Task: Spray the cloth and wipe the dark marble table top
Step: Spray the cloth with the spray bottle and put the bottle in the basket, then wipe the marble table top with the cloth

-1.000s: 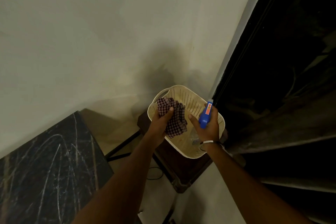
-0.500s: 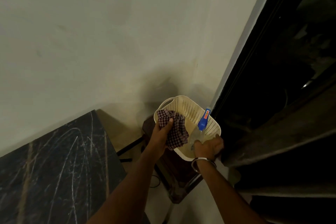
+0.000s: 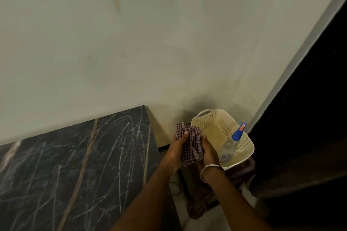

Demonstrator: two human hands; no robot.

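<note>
A checked maroon-and-white cloth is bunched between both my hands, just left of a cream perforated basket. My left hand grips its left side and my right hand grips its right side. The spray bottle, clear with a blue nozzle, lies inside the basket, leaning on its right wall, with no hand on it. The dark marble table top, veined white and gold, fills the lower left.
The basket rests on a dark wooden stool in the corner. A pale wall runs behind. A dark doorway or cabinet stands at the right. A black cable lies on the floor between table and stool.
My right hand has let go of the spray bottle, which now lies in the basket, and has moved left onto the cloth. The view has shifted left, showing more of the table.
</note>
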